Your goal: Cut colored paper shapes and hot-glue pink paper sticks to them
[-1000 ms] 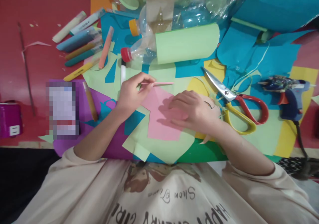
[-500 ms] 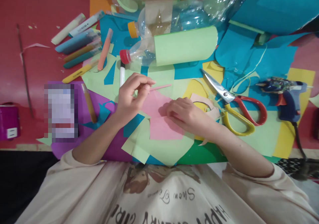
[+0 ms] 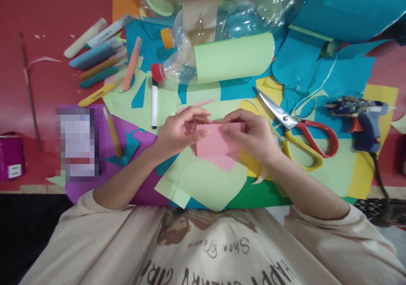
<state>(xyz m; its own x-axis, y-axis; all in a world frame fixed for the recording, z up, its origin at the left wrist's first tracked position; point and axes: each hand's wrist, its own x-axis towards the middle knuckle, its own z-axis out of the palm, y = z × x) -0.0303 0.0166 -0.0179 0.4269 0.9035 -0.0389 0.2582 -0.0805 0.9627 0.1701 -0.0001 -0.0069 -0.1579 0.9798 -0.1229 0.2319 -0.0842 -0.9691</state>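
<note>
A piece of pink paper (image 3: 217, 143) is raised between my hands, above light green paper (image 3: 203, 179). It looks folded or doubled, with a pointed part hanging below. My right hand (image 3: 255, 135) pinches its upper right edge between thumb and fingers. At the left edge, the thumb of my left hand (image 3: 182, 128) lies in front and its fingers curl behind the paper. A thin pink strip (image 3: 206, 102) rests just beyond my fingers. Near my left hand lies a white marker with a black cap (image 3: 154, 105).
Scissors (image 3: 288, 122) with red and yellow handles lie open to the right, with a glue gun (image 3: 364, 122) farther out. Plastic bottles, one wrapped in green paper (image 3: 234, 58), lie beyond my hands. Several markers (image 3: 98, 56) and a phone (image 3: 78, 143) are left.
My left hand has come right and down from beside the pink strip to the pink paper's left edge. The pink paper is now lifted, with my right hand turned and pinching it.
</note>
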